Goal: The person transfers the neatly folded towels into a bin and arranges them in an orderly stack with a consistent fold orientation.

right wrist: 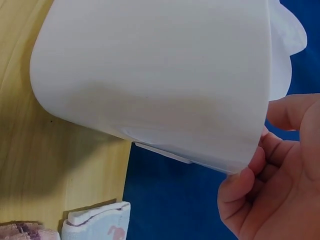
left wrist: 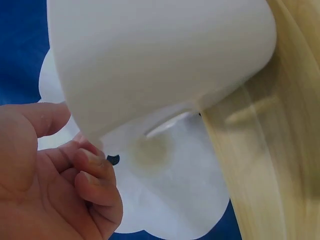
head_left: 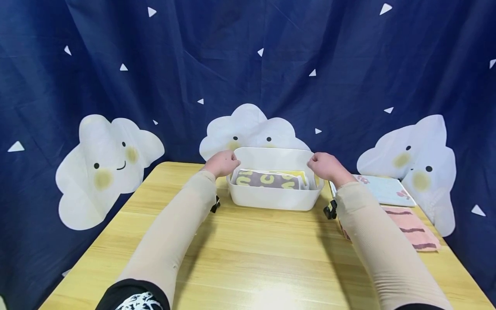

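Observation:
A white plastic storage bin [head_left: 274,199] is near the table's far edge, its back rim higher in view than its front. Folded cloths lie inside it: a grey one with yellow shapes [head_left: 267,180] and, behind, a yellow-edged one [head_left: 296,173]. My left hand [head_left: 222,163] pinches the rim at the bin's left end; in the left wrist view, thumb and curled fingers meet at the bin's edge [left wrist: 165,55]. At the opposite end my right hand [head_left: 326,165] pinches the rim the same way, also seen in the right wrist view beside the bin wall [right wrist: 150,65]. The cloths' undersides are hidden.
Right of the bin lies a folded light-blue cloth [head_left: 381,189] with pink flowers. Nearer, a folded pink cloth with dark stripes [head_left: 412,228] is partly covered by the right forearm. A dark-blue curtain [head_left: 178,86] with white clouds hangs behind the wooden table [head_left: 248,258].

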`<control>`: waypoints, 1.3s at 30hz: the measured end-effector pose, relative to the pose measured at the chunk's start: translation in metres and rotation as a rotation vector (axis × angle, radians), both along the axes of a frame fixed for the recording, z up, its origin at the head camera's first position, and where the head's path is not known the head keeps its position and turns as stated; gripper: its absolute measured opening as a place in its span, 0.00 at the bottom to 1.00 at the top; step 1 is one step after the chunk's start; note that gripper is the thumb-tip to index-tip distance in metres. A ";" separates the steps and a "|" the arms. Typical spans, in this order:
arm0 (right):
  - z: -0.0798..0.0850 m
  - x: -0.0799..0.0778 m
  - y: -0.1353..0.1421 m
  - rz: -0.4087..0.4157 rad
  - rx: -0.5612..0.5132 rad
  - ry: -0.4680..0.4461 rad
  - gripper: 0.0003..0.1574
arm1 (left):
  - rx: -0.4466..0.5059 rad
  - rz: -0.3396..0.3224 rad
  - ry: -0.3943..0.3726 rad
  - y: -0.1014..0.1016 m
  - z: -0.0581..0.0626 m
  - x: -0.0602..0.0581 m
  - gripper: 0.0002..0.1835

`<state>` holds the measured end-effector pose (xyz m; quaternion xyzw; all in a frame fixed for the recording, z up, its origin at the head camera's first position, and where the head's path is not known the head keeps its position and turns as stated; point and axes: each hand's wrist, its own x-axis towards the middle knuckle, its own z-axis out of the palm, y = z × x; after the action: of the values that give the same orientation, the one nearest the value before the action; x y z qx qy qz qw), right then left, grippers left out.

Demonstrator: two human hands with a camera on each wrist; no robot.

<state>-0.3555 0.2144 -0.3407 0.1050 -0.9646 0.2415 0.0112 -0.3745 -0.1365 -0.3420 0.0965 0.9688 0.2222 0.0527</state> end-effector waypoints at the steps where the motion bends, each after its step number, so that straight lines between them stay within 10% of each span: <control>1: 0.000 0.000 0.000 -0.001 0.000 -0.002 0.14 | 0.006 0.007 0.010 -0.001 -0.001 0.000 0.14; 39: -0.004 0.038 0.056 0.016 0.012 0.004 0.19 | 0.060 0.149 0.070 -0.008 -0.032 0.005 0.10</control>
<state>-0.3175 0.2700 -0.3450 0.1131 -0.9652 0.2356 0.0108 -0.3693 -0.1447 -0.3741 0.0335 0.9675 0.2508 -0.0006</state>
